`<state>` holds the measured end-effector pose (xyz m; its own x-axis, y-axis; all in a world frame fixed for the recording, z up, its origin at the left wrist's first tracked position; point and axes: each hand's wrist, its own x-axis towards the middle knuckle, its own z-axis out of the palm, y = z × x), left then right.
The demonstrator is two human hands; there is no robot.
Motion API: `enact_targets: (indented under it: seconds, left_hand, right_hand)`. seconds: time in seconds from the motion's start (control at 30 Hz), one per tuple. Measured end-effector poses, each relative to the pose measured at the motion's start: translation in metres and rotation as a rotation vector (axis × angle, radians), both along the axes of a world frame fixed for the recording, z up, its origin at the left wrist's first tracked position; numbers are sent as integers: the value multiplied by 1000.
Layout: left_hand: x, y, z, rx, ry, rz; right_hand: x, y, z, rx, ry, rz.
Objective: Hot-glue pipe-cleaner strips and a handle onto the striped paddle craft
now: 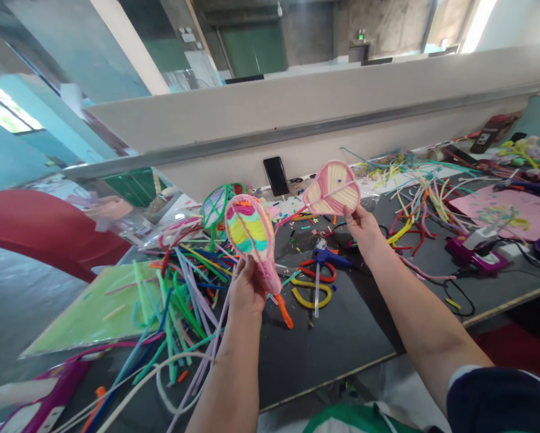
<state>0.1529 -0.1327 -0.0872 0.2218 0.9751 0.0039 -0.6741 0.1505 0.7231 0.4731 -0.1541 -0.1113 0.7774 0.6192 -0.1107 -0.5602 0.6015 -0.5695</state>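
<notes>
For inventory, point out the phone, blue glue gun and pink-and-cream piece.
Phone [276,176], head view: middle of screen.
Blue glue gun [328,255], head view: body.
Pink-and-cream piece [334,189], head view: striped face.

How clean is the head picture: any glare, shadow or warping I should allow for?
Head view: glare at the window upper left and bright strip upper right; dark shadow on the table beside the right arm; red curved shape at left looks stretched; multicoloured piece and pink-and-cream piece read fairly clearly.
</notes>
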Motion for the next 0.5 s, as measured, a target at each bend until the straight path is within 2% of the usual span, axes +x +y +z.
enact_targets:
  seconds: [0.23, 0.5]
  left_hand:
    - [-1, 2, -3, -8, 11, 17]
    - [0, 0, -1, -27, -4, 29]
  right_hand:
    - [0, 1, -4, -35, -72, 17]
    - [-3, 0, 1, -25, -43, 18]
